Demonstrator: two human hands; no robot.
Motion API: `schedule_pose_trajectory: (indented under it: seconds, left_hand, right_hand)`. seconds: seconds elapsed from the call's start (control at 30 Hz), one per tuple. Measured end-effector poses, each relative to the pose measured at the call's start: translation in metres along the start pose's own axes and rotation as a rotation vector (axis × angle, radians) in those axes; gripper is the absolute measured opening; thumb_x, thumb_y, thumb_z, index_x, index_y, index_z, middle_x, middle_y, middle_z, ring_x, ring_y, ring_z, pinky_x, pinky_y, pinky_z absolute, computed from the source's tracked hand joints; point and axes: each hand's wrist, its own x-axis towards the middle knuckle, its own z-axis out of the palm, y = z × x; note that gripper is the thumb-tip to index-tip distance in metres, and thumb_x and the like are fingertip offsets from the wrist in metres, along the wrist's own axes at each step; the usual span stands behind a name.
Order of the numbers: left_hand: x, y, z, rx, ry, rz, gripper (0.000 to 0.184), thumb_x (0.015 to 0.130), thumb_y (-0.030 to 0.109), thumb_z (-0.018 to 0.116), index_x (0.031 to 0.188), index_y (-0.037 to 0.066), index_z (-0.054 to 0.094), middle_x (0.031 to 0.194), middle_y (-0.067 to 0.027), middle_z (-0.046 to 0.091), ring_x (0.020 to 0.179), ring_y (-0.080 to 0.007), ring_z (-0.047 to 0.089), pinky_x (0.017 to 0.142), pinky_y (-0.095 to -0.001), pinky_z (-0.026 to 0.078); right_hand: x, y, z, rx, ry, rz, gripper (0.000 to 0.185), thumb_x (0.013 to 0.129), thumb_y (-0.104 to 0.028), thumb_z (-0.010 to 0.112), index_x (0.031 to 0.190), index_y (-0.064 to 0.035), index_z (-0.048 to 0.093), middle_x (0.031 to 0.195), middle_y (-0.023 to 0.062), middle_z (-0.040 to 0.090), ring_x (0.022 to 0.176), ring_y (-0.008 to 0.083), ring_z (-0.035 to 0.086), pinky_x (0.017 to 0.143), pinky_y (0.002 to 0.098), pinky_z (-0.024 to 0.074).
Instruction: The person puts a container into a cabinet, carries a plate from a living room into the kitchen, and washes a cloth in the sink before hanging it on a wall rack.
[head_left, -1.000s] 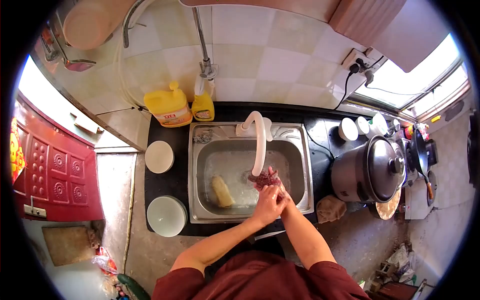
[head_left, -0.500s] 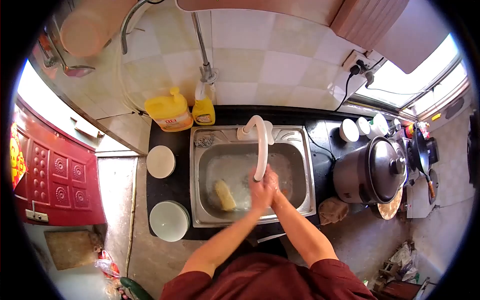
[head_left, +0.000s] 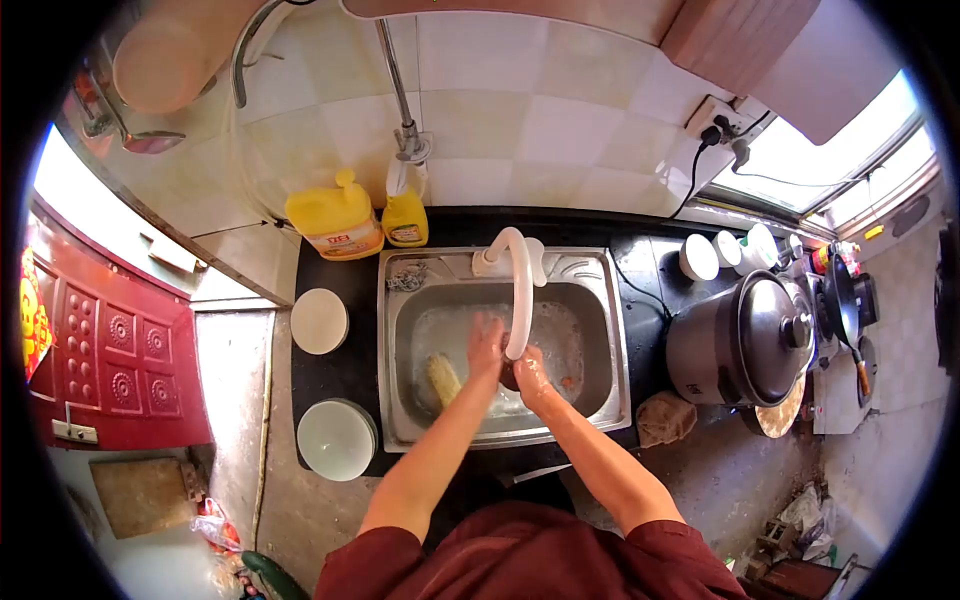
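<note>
Both hands are inside the steel sink, on either side of the white faucet spout. My left hand is left of the spout's end, its fingers stretched out and slightly blurred. Wet and partly covered by the spout, my right hand is just below the spout's mouth; its fingers do not show well. A small dark patch between the hands is too unclear to name. A pale yellow loofah-like scrubber lies at the sink's left, partly behind my left forearm. Shallow, foamy water covers the sink bottom.
Left of the sink stand stacked white bowls and another white dish. Yellow detergent bottles stand behind. To the right are a large lidded cooker, a brown cloth and small white bowls.
My hands, pressed together under the spout before, have come apart. The left moved leftward with its fingers extended; the right stays near the spout's mouth, slightly lower.
</note>
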Motion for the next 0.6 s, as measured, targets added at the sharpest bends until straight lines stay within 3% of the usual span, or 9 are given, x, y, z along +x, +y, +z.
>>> schedule_pose_trajectory:
  seconds: [0.13,0.17,0.23,0.27,0.3,0.37,0.47,0.57,0.6]
  left_hand:
    - [-0.024,-0.016,-0.003,0.042,-0.179,-0.074,0.034,0.092,0.033,0.055,0.107,0.002,0.057,0.088,-0.002,0.06,0.08,-0.01,0.057,0.068,-0.0255,0.047]
    - [-0.034,-0.028,-0.001,0.123,-0.223,-0.019,0.034,0.093,0.033,0.055,0.107,0.002,0.057,0.089,-0.001,0.06,0.08,-0.0089,0.055,0.067,-0.0243,0.046]
    - [-0.066,-0.023,0.017,0.148,-0.259,0.106,0.031,0.094,0.031,0.054,0.104,0.003,0.058,0.088,0.0002,0.059,0.078,-0.0068,0.054,0.065,-0.0239,0.045]
    - [-0.054,-0.039,0.016,0.18,-0.145,0.23,0.023,0.09,0.027,0.06,0.1,0.006,0.059,0.084,0.0006,0.055,0.069,-0.0114,0.052,0.06,-0.0298,0.045]
    - [-0.038,-0.045,0.01,0.35,-0.094,0.279,0.022,0.089,0.026,0.061,0.099,0.006,0.06,0.084,0.0003,0.056,0.071,-0.0123,0.053,0.062,-0.0296,0.045]
    - [-0.007,-0.038,-0.011,0.7,0.007,0.368,0.02,0.087,0.022,0.061,0.099,0.006,0.06,0.084,-0.0004,0.057,0.073,-0.0139,0.054,0.066,-0.0293,0.046]
    - [0.015,-0.013,-0.026,1.463,-0.091,0.526,0.033,0.093,0.031,0.05,0.11,0.004,0.06,0.098,-0.0163,0.063,0.097,-0.0315,0.06,0.08,-0.0363,0.047]
    - [0.084,-0.066,-0.062,0.749,-0.401,0.317,0.037,0.094,0.031,0.048,0.116,0.004,0.056,0.113,-0.0162,0.058,0.108,-0.0287,0.056,0.092,-0.0371,0.043]
    - [0.026,0.0,-0.041,0.544,-0.57,0.205,0.043,0.09,0.024,0.055,0.128,0.006,0.048,0.123,-0.0144,0.052,0.115,-0.0263,0.051,0.096,-0.0387,0.041]
  right_hand:
    - [0.049,0.008,-0.015,-0.32,0.04,-0.264,0.036,0.088,-0.032,0.056,0.089,0.0034,0.062,0.08,0.0103,0.063,0.073,0.0147,0.052,0.067,0.0339,0.0455]
    - [0.033,-0.03,-0.015,-0.086,0.033,-0.238,0.039,0.087,-0.037,0.058,0.085,0.001,0.06,0.072,0.0064,0.059,0.068,0.0161,0.051,0.065,0.0337,0.0451]
    - [0.044,-0.028,-0.019,0.031,0.044,-0.071,0.039,0.086,-0.042,0.059,0.081,-0.0029,0.059,0.069,0.0044,0.054,0.064,0.0153,0.048,0.061,0.0318,0.0438]
    - [0.05,-0.015,-0.031,-0.017,-0.147,-0.014,0.042,0.085,-0.05,0.059,0.085,-0.0075,0.059,0.07,0.0041,0.052,0.064,0.0152,0.048,0.06,0.0327,0.0436]
    - [0.035,-0.004,-0.034,0.436,-0.41,0.36,0.045,0.085,-0.054,0.058,0.089,-0.0095,0.058,0.076,0.005,0.055,0.071,0.0166,0.053,0.065,0.0331,0.046]
    - [-0.04,-0.051,0.006,0.586,-0.394,0.138,0.047,0.086,-0.057,0.056,0.096,-0.0113,0.057,0.081,0.0038,0.058,0.079,0.0168,0.056,0.072,0.0328,0.0473]
    - [-0.043,-0.034,0.011,0.658,-0.515,0.198,0.041,0.086,-0.05,0.061,0.102,-0.0131,0.055,0.091,0.0013,0.058,0.086,0.0147,0.056,0.076,0.0308,0.0469]
    - [-0.037,-0.043,-0.019,0.274,-0.658,0.235,0.041,0.082,-0.042,0.07,0.11,-0.0161,0.054,0.098,-0.002,0.056,0.091,0.0128,0.054,0.075,0.0305,0.046]
    - [-0.03,-0.048,-0.029,0.349,-0.681,0.385,0.038,0.079,-0.011,0.069,0.112,-0.0096,0.051,0.099,-0.0005,0.057,0.089,0.0122,0.056,0.071,0.0282,0.0482]
